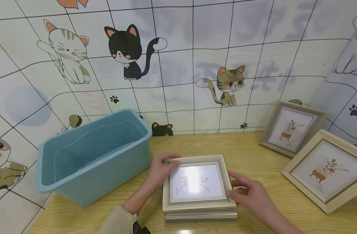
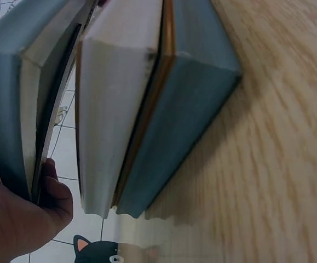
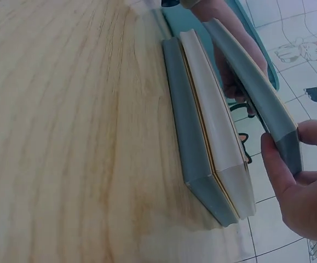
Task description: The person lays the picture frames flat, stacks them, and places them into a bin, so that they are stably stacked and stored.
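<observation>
A stack of picture frames lies flat on the wooden table (image 1: 254,146) in front of me. The top picture frame (image 1: 197,182) has a pale moulding and a glossy print. My left hand (image 1: 161,169) grips its left edge and my right hand (image 1: 248,193) grips its right edge. In the wrist views this top frame (image 2: 10,109) (image 3: 257,93) is raised clear of the two frames under it (image 2: 120,109) (image 3: 202,137), pinched by my left hand (image 2: 16,224) and my right hand (image 3: 306,192). The lower frames (image 1: 200,216) stay on the table.
A blue plastic tub (image 1: 108,175) stands at the left, close to the stack. Two more framed prints (image 1: 292,128) (image 1: 326,169) lean at the right, by the corner. A cat-patterned tiled wall runs behind.
</observation>
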A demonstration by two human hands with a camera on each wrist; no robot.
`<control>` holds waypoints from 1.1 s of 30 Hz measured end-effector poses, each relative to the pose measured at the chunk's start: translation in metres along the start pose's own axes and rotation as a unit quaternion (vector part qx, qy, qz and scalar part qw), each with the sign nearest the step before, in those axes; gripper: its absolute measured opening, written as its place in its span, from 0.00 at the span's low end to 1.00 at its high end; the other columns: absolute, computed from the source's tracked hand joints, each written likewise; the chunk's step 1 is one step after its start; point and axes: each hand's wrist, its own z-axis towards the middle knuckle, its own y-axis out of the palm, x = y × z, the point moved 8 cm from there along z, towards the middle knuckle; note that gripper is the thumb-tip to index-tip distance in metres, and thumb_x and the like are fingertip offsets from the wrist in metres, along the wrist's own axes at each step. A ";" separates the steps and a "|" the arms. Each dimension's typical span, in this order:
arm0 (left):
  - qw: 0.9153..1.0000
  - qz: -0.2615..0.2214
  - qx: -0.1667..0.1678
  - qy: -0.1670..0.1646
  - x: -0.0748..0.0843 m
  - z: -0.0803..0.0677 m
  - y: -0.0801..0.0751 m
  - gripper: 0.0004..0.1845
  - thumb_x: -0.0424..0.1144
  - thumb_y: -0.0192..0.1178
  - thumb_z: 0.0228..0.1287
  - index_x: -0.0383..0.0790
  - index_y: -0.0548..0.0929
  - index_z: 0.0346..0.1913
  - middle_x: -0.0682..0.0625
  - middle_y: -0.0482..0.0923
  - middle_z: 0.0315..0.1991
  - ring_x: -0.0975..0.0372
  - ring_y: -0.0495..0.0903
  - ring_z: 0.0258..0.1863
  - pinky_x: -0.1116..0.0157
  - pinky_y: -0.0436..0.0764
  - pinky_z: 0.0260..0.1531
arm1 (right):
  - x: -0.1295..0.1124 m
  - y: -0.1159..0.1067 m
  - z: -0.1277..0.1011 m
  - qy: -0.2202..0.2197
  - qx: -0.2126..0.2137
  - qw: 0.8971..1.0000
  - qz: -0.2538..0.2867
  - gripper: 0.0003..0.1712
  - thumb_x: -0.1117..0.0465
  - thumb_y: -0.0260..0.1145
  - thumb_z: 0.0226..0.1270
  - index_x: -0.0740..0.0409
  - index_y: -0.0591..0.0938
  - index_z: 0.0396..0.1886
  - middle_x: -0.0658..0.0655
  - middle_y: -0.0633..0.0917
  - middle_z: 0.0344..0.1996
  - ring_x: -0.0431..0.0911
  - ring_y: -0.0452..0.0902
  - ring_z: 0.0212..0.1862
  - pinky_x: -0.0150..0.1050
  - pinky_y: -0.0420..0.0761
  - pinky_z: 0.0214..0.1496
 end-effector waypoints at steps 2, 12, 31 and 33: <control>1.000 0.009 -0.003 0.001 -0.003 0.000 0.000 0.10 0.32 0.65 0.55 0.41 0.88 0.41 0.50 0.82 0.48 0.58 0.71 0.57 0.53 0.67 0.57 | 0.003 0.002 -0.001 -0.001 -0.017 1.000 0.012 0.38 0.60 0.71 0.57 0.59 0.69 0.67 0.63 0.79 0.47 0.47 0.81 0.40 0.39 0.81 0.37; 0.998 0.051 -0.026 0.011 -0.012 0.003 0.008 0.10 0.35 0.65 0.58 0.42 0.87 0.43 0.49 0.81 0.49 0.60 0.74 0.43 0.65 0.73 0.38 | 0.010 0.004 -0.002 -0.009 -0.027 1.000 0.000 0.40 0.62 0.71 0.56 0.64 0.67 0.68 0.62 0.79 0.44 0.46 0.80 0.36 0.39 0.81 0.35; 0.996 0.076 -0.050 0.005 -0.028 0.002 0.019 0.09 0.36 0.63 0.60 0.46 0.87 0.43 0.51 0.81 0.48 0.58 0.75 0.51 0.56 0.73 0.49 | 0.023 0.005 -0.003 -0.014 -0.018 0.999 -0.029 0.34 0.62 0.68 0.60 0.63 0.70 0.66 0.64 0.76 0.52 0.48 0.77 0.40 0.36 0.79 0.36; 0.996 0.075 -0.048 0.005 -0.029 0.002 0.019 0.09 0.35 0.63 0.60 0.47 0.87 0.43 0.51 0.81 0.49 0.59 0.74 0.52 0.57 0.73 0.49 | 0.024 0.006 -0.003 -0.017 -0.022 0.999 -0.023 0.34 0.62 0.68 0.61 0.63 0.69 0.66 0.64 0.75 0.54 0.48 0.77 0.41 0.36 0.79 0.36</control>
